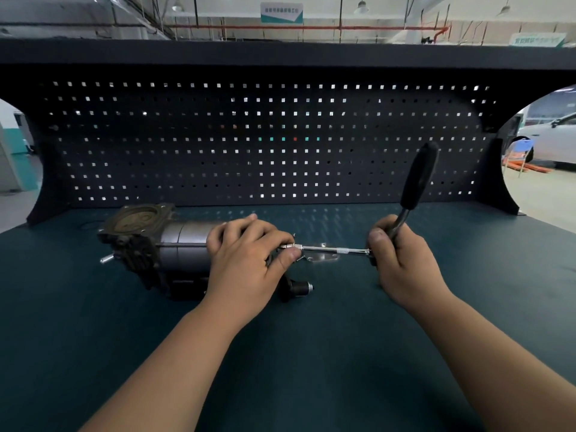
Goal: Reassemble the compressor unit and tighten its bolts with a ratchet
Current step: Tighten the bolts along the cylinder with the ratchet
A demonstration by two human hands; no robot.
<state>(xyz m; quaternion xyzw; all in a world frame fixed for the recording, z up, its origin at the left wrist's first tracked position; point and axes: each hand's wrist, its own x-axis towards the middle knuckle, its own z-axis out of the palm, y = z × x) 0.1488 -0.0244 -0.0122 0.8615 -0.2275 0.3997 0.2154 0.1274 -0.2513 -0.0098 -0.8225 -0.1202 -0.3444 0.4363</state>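
Pinched the extension bar at the compressor with the left hand. Gripped the ratchet with the right hand.

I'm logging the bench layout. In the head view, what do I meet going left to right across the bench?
compressor unit → left hand resting on it → extension bar → right hand, gripping the ratchet, whose black handle rises above it.
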